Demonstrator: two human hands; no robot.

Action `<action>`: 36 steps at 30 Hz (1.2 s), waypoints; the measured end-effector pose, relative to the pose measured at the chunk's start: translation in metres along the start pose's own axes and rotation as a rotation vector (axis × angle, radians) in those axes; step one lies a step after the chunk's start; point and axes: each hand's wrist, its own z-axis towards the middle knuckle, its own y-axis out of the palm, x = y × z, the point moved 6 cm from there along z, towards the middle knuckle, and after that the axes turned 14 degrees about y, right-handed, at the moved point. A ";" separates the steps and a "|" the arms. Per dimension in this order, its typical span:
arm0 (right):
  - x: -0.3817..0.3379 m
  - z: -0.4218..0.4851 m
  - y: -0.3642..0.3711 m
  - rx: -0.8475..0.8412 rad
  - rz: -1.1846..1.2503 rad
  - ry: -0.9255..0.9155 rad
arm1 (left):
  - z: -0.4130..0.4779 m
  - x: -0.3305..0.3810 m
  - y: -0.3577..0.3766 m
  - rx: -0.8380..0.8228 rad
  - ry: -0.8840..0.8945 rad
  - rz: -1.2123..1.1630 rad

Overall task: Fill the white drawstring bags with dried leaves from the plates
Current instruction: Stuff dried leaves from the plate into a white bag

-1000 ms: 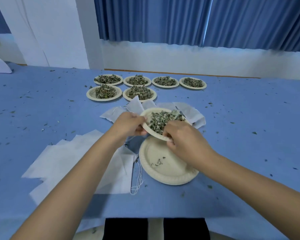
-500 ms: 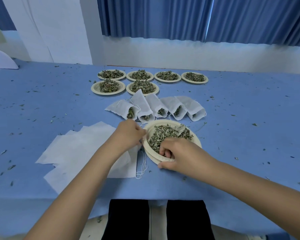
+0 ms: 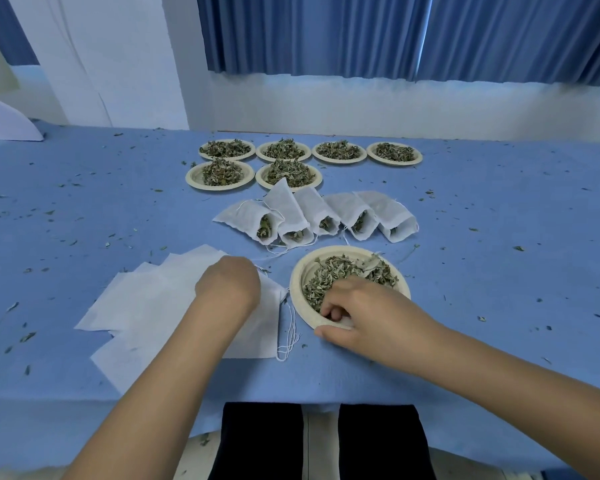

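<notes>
We see the worktop (image 3: 499,271) covered in blue cloth, matt and faintly napped, rather like felt. The near plate (image 3: 297,282) looks like pressed paper pulp: cream, dull, slightly grainy at the rim. The far plates (image 3: 193,176) look the same. The dried leaves (image 3: 326,275) are dull grey-green, crinkled and rough. The filled bags (image 3: 388,209) are thin white cloth, matt and soft, with frayed edges. The flat bags (image 3: 146,299) are the same cloth, lying smooth. Their drawstrings (image 3: 288,341) are thin white cord. The curtain (image 3: 326,32) is blue pleated fabric with a soft sheen.
</notes>
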 end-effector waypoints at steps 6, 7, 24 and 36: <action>0.007 0.031 -0.054 0.202 0.697 0.087 | -0.025 0.039 -0.062 0.717 0.205 -0.073; 0.013 0.043 -0.056 0.168 0.807 0.118 | -0.028 0.052 -0.069 0.803 0.306 -0.117; 0.073 0.112 -0.023 -0.114 1.316 0.018 | 0.062 0.071 -0.063 0.717 0.864 -0.686; 0.066 0.102 -0.027 0.162 0.869 0.134 | 0.060 0.071 -0.053 0.711 0.848 -0.899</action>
